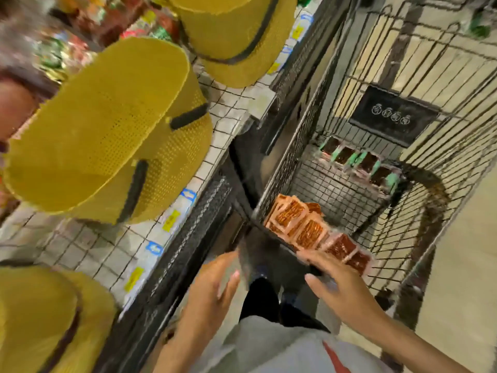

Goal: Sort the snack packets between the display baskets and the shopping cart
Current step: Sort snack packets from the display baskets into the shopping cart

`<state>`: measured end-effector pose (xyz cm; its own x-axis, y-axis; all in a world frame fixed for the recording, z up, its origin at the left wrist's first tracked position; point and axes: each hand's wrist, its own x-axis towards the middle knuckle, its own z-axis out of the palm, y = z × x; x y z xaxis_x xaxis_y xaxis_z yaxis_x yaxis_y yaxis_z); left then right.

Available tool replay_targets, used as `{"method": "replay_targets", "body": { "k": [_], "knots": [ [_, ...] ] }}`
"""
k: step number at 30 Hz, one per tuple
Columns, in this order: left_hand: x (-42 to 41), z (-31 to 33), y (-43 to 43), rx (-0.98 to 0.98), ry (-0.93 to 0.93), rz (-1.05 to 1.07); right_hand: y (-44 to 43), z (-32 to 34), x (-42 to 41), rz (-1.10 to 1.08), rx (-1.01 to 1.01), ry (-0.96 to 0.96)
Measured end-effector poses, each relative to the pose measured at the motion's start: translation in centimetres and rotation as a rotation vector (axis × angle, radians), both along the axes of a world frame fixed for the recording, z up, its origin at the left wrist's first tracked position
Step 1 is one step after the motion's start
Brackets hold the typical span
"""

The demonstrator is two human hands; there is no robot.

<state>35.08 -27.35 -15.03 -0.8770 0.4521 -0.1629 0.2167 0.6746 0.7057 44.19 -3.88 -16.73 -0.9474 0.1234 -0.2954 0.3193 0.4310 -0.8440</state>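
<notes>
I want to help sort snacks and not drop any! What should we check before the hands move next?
1. Left hand free: ok, fingers straight, holds nothing.
2. Right hand gripping the orange snack packets: cannot tell, fingertips reach the strip, but it is blurred.
3. Orange snack packets at the near end of the shopping cart: ok.
4. Green-edged packets out of the way: ok, they lie farther in, apart from the orange ones.
5. Yellow display basket ready to take packets: cannot tell, its opening does not show.
</notes>
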Motion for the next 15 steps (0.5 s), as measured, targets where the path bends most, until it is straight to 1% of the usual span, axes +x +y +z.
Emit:
{"method": "replay_targets", "body": {
  "k": [1, 4, 6, 8, 11, 15],
  "knots": [
    [1.5, 1.0, -1.3, -0.006, -0.023, 0.051, -0.5, 0.8, 0.4, 0.059, -0.006, 0.004],
    [6.4, 3.0, -4.9, -0.002, 0.013, 0.242, -2.3, 3.1, 1.0, 0.219, -0.049, 0.035],
    [9.1, 4.2, -7.0, 0.049, -0.029, 0.376, -3.9, 4.3, 0.8, 0.311, -0.060, 0.070],
    [11.4, 5.0, -8.9, 0.089, 0.021, 0.474, -5.6, 5.3, 0.3, 0.392, -0.057, 0.130],
    [13.6, 6.2, -11.3, 0.070, 0.113, 0.585, -8.5, 6.8, -0.7, 0.493, -0.058, 0.210],
    [15.4, 7.6, -14.7, 0.074, 0.167, 0.679, -13.2, 8.6, -2.1, 0.609, -0.066, 0.293]
  ]
}}
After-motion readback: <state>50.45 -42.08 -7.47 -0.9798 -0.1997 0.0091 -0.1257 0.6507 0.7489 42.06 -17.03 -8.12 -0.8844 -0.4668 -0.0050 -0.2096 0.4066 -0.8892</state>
